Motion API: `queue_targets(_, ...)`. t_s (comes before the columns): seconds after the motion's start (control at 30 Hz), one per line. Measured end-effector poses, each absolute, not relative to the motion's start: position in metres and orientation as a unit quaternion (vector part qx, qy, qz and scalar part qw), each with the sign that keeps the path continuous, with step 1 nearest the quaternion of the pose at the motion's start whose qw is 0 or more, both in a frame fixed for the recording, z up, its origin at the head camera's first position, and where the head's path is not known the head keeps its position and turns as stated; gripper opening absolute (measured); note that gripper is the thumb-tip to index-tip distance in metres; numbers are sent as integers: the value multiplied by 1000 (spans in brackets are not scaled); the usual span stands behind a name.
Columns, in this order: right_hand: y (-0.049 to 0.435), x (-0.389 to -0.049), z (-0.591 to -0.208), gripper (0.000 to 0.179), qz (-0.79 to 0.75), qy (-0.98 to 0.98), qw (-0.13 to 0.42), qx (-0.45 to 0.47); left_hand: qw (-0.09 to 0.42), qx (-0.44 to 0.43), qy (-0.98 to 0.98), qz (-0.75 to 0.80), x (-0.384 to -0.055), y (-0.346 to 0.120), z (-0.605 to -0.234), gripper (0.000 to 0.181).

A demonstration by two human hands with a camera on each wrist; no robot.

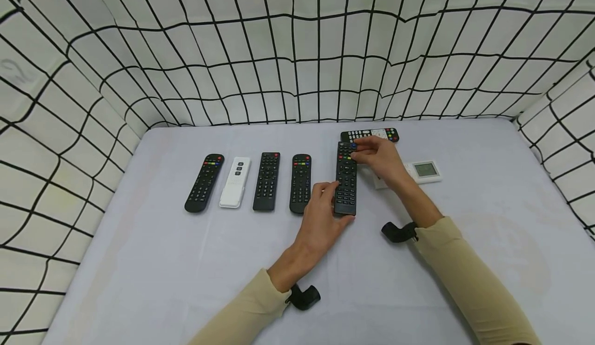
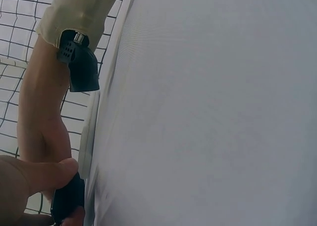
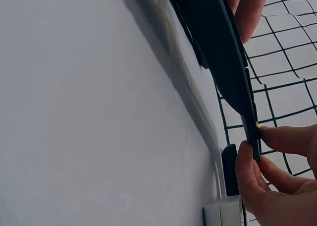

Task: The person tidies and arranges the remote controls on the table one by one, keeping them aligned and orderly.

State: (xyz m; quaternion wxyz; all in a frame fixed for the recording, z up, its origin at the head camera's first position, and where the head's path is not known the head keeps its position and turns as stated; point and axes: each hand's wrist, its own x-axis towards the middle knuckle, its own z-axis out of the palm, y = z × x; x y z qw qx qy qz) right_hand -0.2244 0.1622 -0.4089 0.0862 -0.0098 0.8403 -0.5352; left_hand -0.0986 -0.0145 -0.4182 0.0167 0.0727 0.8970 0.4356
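A long black remote control point(image 1: 346, 179) is held upright in line with my view, buttons facing up, between both hands. My left hand point(image 1: 319, 226) grips its lower end, thumb at the bottom edge and fingers along the left side. At the top end, my right hand point(image 1: 383, 161) pinches it near the coloured buttons. The right wrist view shows the remote's dark back point(image 3: 213, 47) raised off the tablecloth, with the right fingers point(image 3: 282, 139) closed on its thin tip. In the left wrist view only a short dark piece of the remote point(image 2: 69, 198) shows by the thumb.
Left of the hands lie a black remote point(image 1: 204, 182), a white remote point(image 1: 235, 182) and two more black remotes point(image 1: 266, 182) point(image 1: 301, 182) in a row. Behind, another remote point(image 1: 369, 134) lies sideways. A white remote with a display point(image 1: 425, 170) is partly under the right arm. Black netting point(image 1: 297, 58) surrounds the table.
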Motion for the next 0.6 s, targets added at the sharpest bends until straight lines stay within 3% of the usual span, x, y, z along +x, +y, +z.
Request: queue_targets(0.6, 143, -228, -410, 53, -543, 834, 95, -16, 3, 64, 909, 412, -96, -17, -419, 81)
